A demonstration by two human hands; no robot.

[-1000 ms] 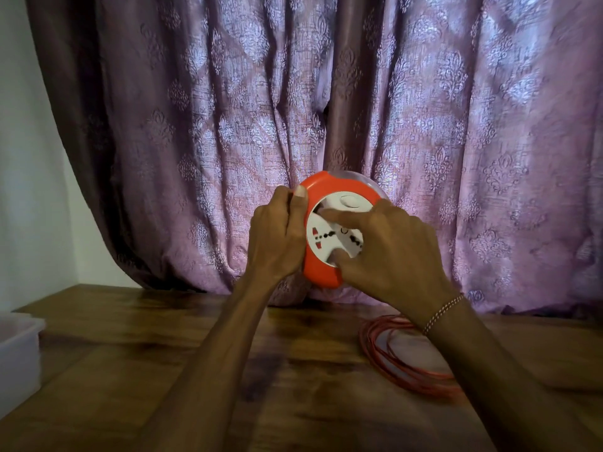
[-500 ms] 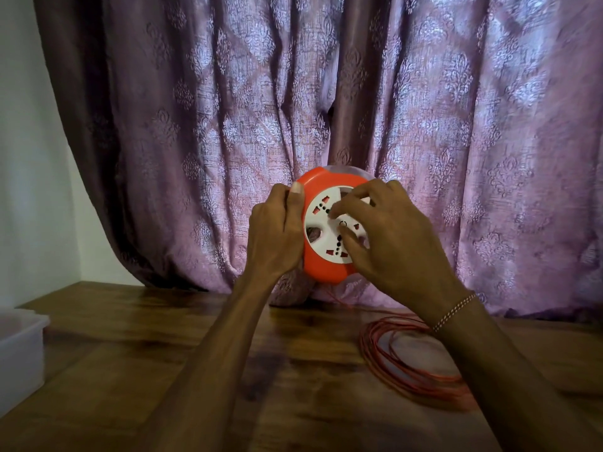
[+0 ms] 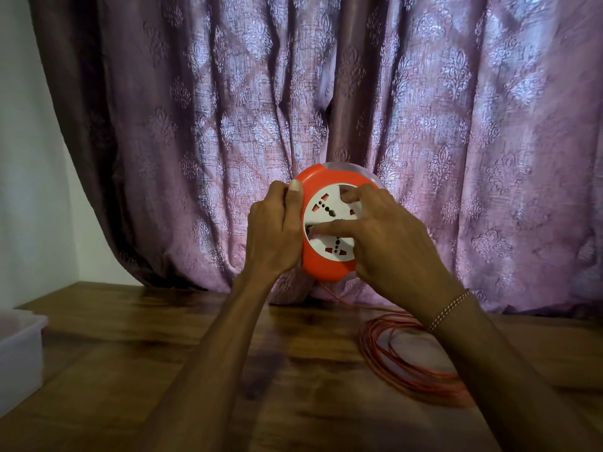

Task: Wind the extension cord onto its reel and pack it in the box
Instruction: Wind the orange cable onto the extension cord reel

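An orange round reel [image 3: 321,187] with a white socket face [image 3: 329,223] is held up in the air above the wooden table [image 3: 195,370]. My left hand [image 3: 275,233] grips its left rim, thumb on the orange edge. My right hand [image 3: 388,239] lies across the white face, with fingers pressed into its recesses. A thin orange cord [image 3: 411,357] hangs from under the reel and lies in loose loops on the table at the right, partly hidden by my right forearm.
A translucent white plastic box [image 3: 19,350] sits at the table's left edge. A purple patterned curtain [image 3: 326,93] hangs right behind the reel down to the tabletop. A pale wall is at the far left.
The white socket face has turned under my right hand's fingers, and that hand has shifted around it. The left hand keeps its hold on the rim. The reel stays raised.
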